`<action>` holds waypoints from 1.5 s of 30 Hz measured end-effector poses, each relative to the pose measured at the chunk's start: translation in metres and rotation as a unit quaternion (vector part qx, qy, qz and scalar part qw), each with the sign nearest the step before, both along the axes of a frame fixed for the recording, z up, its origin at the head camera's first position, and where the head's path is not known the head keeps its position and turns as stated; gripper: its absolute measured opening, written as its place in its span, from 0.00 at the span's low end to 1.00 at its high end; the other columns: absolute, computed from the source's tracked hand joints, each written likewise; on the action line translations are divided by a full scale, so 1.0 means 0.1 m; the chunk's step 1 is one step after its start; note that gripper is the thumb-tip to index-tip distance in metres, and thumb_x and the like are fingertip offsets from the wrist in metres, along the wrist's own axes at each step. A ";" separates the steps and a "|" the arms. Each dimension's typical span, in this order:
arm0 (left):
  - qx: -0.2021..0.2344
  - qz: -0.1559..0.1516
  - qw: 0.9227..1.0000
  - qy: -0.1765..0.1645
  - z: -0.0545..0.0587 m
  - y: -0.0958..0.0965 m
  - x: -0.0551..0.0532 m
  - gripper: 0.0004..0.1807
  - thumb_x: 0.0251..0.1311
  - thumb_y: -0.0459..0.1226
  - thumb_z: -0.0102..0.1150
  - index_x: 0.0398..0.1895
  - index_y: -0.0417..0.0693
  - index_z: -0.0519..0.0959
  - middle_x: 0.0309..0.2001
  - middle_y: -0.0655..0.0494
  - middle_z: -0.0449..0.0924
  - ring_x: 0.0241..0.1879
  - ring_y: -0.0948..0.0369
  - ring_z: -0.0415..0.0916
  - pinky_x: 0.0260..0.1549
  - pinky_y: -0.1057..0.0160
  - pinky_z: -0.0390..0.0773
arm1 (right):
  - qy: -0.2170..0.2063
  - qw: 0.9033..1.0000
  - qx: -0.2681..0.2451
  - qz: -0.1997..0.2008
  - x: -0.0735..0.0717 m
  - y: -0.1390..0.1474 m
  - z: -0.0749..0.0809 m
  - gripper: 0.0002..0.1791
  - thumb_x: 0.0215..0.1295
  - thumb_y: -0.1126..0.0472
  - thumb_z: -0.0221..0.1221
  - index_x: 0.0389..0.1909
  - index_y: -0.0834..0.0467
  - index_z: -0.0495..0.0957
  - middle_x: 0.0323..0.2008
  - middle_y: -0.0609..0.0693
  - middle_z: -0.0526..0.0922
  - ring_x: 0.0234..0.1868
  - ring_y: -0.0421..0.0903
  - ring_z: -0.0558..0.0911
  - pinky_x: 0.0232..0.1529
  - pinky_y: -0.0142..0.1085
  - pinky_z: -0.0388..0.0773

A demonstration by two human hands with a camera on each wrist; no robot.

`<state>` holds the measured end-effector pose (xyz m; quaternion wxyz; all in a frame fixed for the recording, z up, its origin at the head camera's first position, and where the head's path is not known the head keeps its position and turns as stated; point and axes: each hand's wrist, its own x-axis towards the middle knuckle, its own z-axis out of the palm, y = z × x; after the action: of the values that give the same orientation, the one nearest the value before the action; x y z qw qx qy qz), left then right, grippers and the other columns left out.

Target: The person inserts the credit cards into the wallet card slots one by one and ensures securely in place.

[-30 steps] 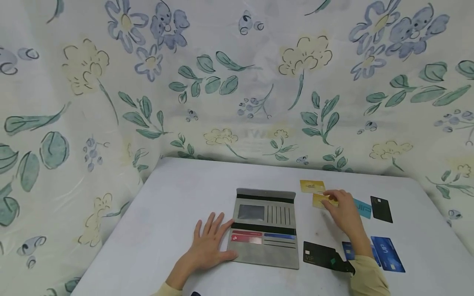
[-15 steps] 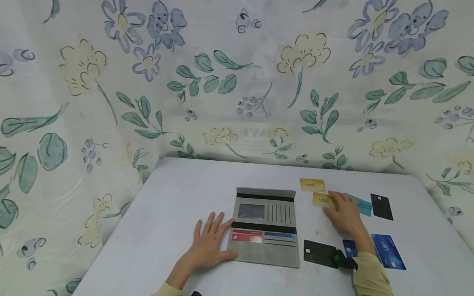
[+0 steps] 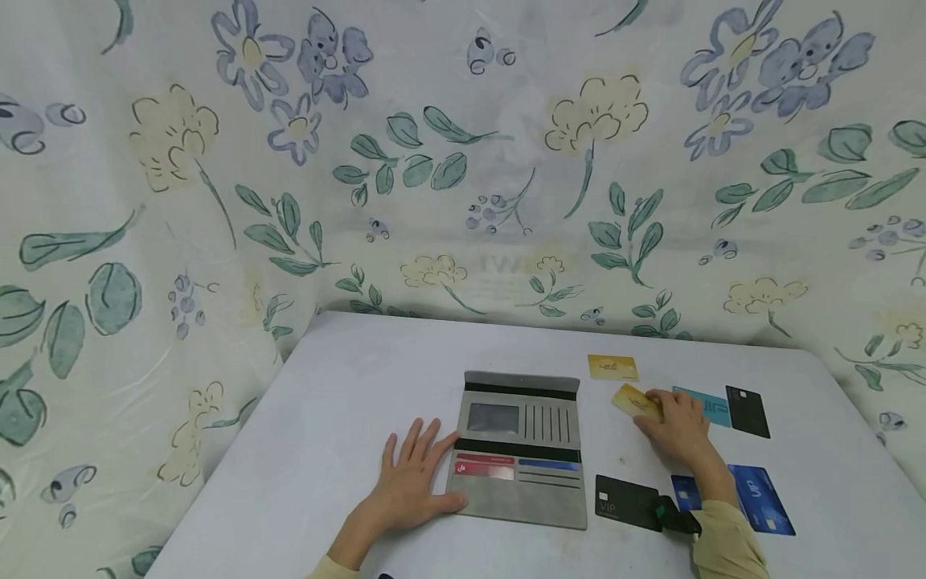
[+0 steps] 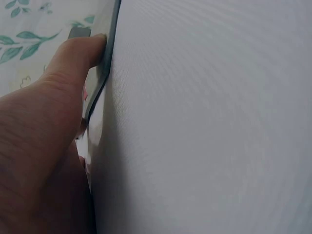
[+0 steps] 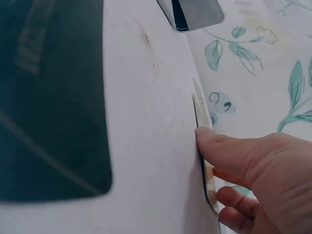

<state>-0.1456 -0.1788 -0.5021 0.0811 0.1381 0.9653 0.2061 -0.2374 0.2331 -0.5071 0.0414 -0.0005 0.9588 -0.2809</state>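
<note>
An opened grey wallet (image 3: pixel 522 505) lies on the white table, with red and blue cards in its slots. My left hand (image 3: pixel 408 490) is spread flat at the wallet's left side, thumb and index finger touching its edge. In the left wrist view the thumb (image 4: pixel 78 51) rests on that edge. To the right, my right hand (image 3: pixel 678 428) pinches a gold card (image 3: pixel 637 401) by its right end; the card sits turned at an angle. In the right wrist view the thumb (image 5: pixel 219 146) lies on one side of the card (image 5: pixel 210 187), with fingers at the other.
Another gold card (image 3: pixel 613 367) lies behind. A teal card (image 3: pixel 714 408) and a black card (image 3: pixel 748 411) are right of the right hand. Nearer are a black VIP card (image 3: pixel 626 503) and blue cards (image 3: pixel 761 498), partly under the right forearm. A floral sheet (image 3: pixel 463 185) hangs behind.
My right hand has shifted slightly right and closed on the nearer gold card, which is now turned from its earlier straight position. The left hand stays in place on the wallet's edge.
</note>
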 end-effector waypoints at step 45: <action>-0.005 0.006 1.000 0.000 -0.02 0.02 0.00 0.49 0.52 0.64 0.63 0.75 0.54 0.60 0.78 0.43 0.48 0.77 0.41 0.36 0.69 0.31 0.32 | 0.002 1.000 0.020 -0.019 0.09 -0.02 0.17 0.24 0.64 0.62 0.58 0.58 0.67 0.67 0.50 0.73 0.68 0.52 0.71 0.65 0.48 0.67 0.56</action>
<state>-0.1457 -0.1770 -0.5044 0.0810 0.1322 0.9672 0.2014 -0.2284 0.2314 -0.4900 0.0342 0.0180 0.9642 -0.2625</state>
